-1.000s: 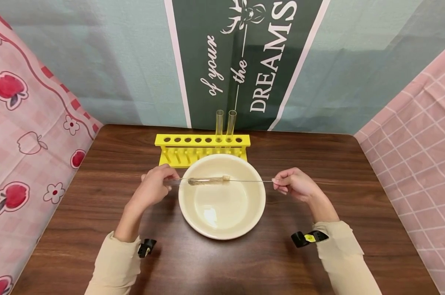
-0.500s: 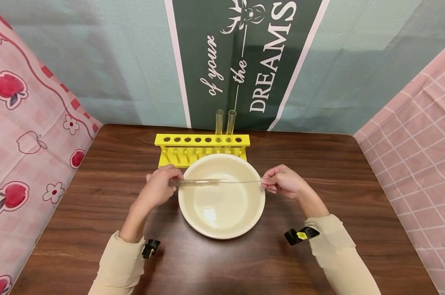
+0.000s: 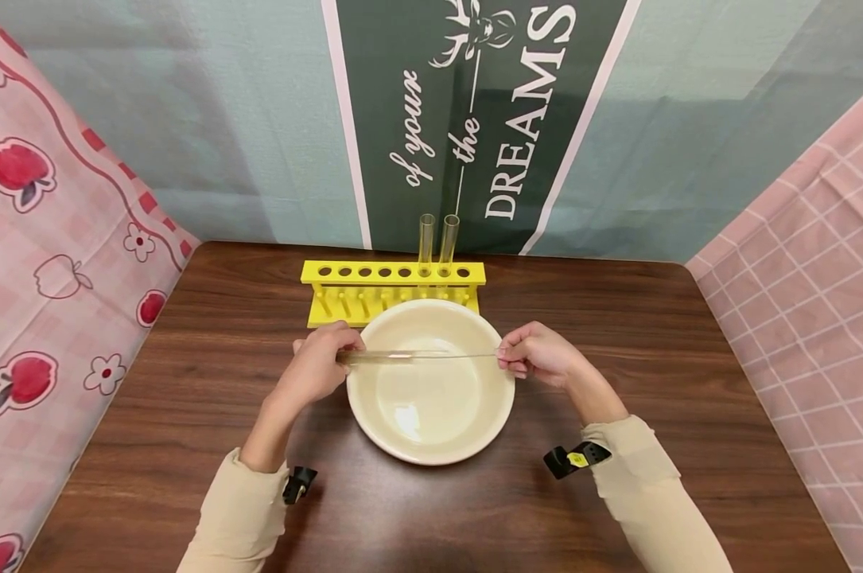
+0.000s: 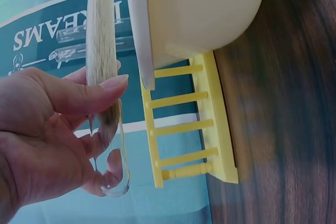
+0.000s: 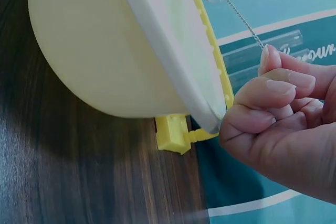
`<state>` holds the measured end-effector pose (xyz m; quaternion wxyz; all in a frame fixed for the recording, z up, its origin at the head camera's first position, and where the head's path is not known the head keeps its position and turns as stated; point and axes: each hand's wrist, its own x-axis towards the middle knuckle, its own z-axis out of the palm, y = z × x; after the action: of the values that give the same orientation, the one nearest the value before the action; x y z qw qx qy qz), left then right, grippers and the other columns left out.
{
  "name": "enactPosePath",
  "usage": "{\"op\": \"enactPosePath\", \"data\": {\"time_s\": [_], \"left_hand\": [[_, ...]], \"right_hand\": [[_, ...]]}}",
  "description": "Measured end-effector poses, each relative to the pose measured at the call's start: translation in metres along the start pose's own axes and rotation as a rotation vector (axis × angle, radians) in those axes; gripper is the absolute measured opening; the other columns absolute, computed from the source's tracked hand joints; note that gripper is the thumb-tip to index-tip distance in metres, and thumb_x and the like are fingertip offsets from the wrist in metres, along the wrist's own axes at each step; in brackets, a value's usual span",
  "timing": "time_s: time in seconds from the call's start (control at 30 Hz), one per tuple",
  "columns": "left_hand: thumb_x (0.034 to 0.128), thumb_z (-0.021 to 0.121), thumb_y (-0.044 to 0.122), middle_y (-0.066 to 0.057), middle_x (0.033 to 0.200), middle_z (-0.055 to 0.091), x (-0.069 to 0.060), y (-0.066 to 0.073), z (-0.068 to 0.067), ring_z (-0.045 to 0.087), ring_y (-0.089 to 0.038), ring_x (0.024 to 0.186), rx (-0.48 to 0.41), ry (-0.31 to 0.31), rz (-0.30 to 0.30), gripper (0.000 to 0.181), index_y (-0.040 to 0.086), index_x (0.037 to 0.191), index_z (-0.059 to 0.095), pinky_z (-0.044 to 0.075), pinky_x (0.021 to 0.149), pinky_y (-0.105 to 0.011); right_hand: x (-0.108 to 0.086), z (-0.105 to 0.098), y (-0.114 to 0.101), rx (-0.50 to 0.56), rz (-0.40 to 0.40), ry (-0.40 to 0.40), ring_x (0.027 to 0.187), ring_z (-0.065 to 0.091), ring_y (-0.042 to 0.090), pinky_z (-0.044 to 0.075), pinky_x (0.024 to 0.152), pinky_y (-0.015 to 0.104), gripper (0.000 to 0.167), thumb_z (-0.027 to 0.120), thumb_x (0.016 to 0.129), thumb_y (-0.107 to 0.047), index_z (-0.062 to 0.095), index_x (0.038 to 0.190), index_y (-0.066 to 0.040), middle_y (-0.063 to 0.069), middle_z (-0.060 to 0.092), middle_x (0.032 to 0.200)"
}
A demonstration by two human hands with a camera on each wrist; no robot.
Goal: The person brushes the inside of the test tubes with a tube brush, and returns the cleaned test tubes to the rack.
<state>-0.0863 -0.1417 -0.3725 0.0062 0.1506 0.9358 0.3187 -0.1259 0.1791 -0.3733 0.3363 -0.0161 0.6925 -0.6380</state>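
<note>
Above the cream basin, my left hand grips a clear glass test tube held level. Inside it lies a test tube brush; its pale bristles reach deep, short of the rounded closed end seen in the left wrist view. My right hand pinches the brush's twisted wire handle between thumb and fingertip, over the basin's right rim. The tube's open end faces this hand in the right wrist view.
Behind the basin stands a yellow test tube rack, partly hidden by it. Two upright test tubes stand in its right half. A printed cloth hangs behind the dark wooden table.
The right hand has moved left, pushing the brush deeper into the tube; its bristles were mostly near the mouth before. My left hand has shifted slightly right with the tube.
</note>
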Motion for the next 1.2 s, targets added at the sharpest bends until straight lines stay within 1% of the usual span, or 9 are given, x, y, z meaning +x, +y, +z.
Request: {"op": "enactPosePath", "data": {"time_s": [0.1,0.23,0.47,0.77,0.93,1.2], "left_hand": [[0.0633,0.054,-0.018,0.003,0.075,0.053,0.001,0.002,0.002,0.049,-0.018,0.073,0.000,0.000,0.009,0.036,0.014,0.076,0.064,0.022,0.060,-0.035],[0.0630,0.051,-0.018,0.003,0.075,0.054,0.002,0.004,0.006,0.049,-0.017,0.074,0.004,0.002,0.002,0.037,0.014,0.075,0.063,0.022,0.061,-0.035],[0.0629,0.050,-0.021,0.003,0.078,0.054,0.002,0.007,0.007,0.050,-0.019,0.080,-0.004,-0.020,-0.005,0.040,0.015,0.075,0.063,0.022,0.061,-0.036],[0.0629,0.050,-0.022,0.002,0.077,0.053,0.003,0.009,0.008,0.051,-0.020,0.081,0.011,-0.019,-0.018,0.041,0.015,0.075,0.063,0.021,0.061,-0.035],[0.0635,0.050,-0.023,0.001,0.077,0.053,0.003,0.011,0.008,0.050,-0.020,0.080,0.012,-0.021,-0.019,0.041,0.013,0.076,0.063,0.022,0.061,-0.035],[0.0653,0.051,-0.022,0.001,0.075,0.051,0.003,0.013,0.010,0.049,-0.020,0.079,0.010,-0.014,-0.012,0.039,0.013,0.076,0.064,0.022,0.061,-0.035]], "right_hand": [[0.001,0.004,-0.002,-0.015,0.004,0.001,0.046,0.040,0.013,0.033,0.047,0.023,0.019,0.046,0.085,0.009,0.059,0.071,0.007,0.008,0.056,0.062],[0.002,0.008,-0.004,-0.023,0.009,-0.009,0.046,0.039,0.013,0.033,0.046,0.023,0.020,0.046,0.085,0.009,0.058,0.070,0.006,0.008,0.056,0.061],[0.006,0.011,-0.008,-0.047,0.040,-0.030,0.045,0.039,0.014,0.035,0.047,0.024,0.020,0.049,0.086,0.006,0.059,0.068,0.004,0.008,0.055,0.060],[0.013,0.012,-0.017,-0.121,0.094,-0.023,0.045,0.037,0.013,0.034,0.045,0.023,0.017,0.049,0.085,0.006,0.058,0.071,0.008,0.008,0.054,0.058],[0.014,0.014,-0.019,-0.139,0.090,-0.026,0.045,0.037,0.013,0.033,0.045,0.023,0.019,0.049,0.085,0.007,0.057,0.069,0.007,0.007,0.053,0.057],[0.015,0.020,-0.013,-0.144,0.060,-0.041,0.045,0.038,0.013,0.029,0.045,0.023,0.020,0.049,0.086,0.006,0.058,0.068,0.004,0.007,0.053,0.058]]}}
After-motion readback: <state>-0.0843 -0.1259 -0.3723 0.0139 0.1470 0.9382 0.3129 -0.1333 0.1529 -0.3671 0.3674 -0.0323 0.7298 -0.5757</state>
